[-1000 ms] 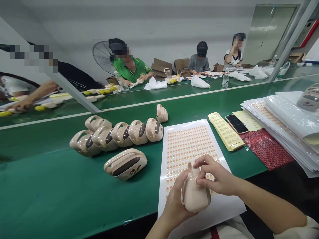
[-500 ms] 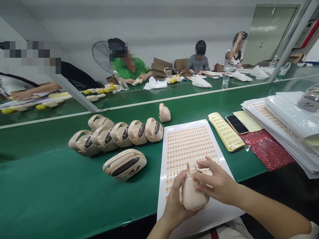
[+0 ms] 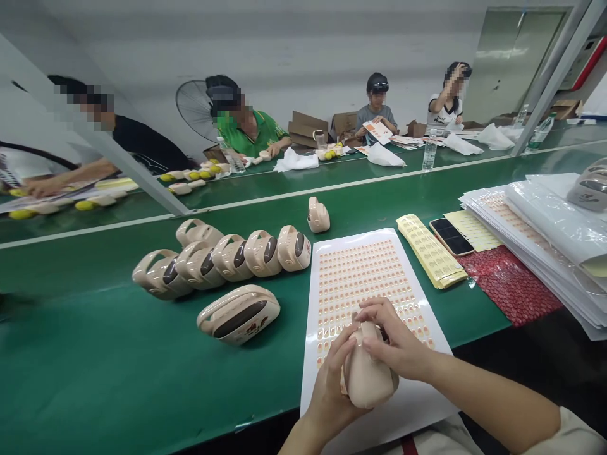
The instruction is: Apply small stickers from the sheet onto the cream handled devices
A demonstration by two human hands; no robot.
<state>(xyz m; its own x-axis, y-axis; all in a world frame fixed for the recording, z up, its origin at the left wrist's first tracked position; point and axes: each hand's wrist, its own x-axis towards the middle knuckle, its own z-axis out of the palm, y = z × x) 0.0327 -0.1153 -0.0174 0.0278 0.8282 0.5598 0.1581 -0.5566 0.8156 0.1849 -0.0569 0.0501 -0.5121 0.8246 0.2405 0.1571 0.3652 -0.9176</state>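
Over a white sheet of small orange-and-white stickers (image 3: 360, 265), a beige plastic device with a loop handle (image 3: 370, 379) is between my two hands. My left hand (image 3: 332, 379) is wrapped around its left side and supports it. From the right, my right hand (image 3: 398, 341) grips the handle area, with its fingers over the top and its thumb pressed on the near side. The hands hide much of the handle. Left of the sheet, a matching device with a dark panel and a printed design (image 3: 239, 314) lies on the green table (image 3: 118, 373).
Several more beige devices (image 3: 232, 256) stand in a row at left, and one (image 3: 318, 215) sits behind the sheet. On the right are yellow sticker strips (image 3: 431, 253), a phone (image 3: 451, 236), red bubble wrap (image 3: 512, 284) and stacked sheets (image 3: 535, 240). Co-workers sit across the table.
My right hand has closed in on the device's handle, its fingers now over the top and the thumb pressed down. The device has shifted slightly toward me.
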